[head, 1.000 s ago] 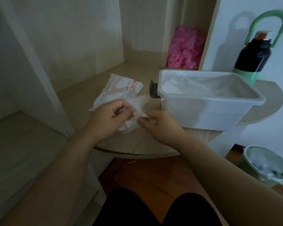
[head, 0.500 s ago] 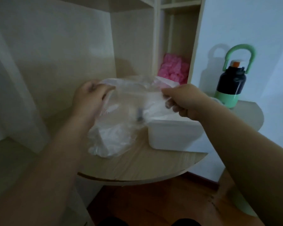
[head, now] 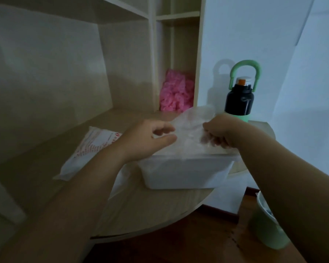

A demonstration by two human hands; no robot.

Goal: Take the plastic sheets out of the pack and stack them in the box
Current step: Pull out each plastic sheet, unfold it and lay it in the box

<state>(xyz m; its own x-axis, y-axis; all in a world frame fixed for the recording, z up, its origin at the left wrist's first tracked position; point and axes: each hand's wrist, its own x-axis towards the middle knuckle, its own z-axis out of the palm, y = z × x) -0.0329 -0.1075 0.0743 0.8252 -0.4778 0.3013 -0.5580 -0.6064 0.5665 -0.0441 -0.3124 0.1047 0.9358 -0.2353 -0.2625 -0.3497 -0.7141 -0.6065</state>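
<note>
So the right hand (head: 222, 131) pinched the plastic sheet (head: 192, 120) over the box (head: 184, 173), fingers curled; left hand (head: 146, 139) had loose fingers, holding nothing.

The white rectangular plastic box (head: 184, 173) is plain, with no markings. The clear thin plastic sheet (head: 192, 126) over it has a milky sheen. The white flat plastic pack (head: 91, 149) carries lines of red print. The crinkled bundle (head: 176, 92) is bright pink. The black metal bottle (head: 239, 100) has a mint-green base and loop handle and an orange cap. The rounded wooden tabletop (head: 150, 209) shows pale beige grain.
</note>
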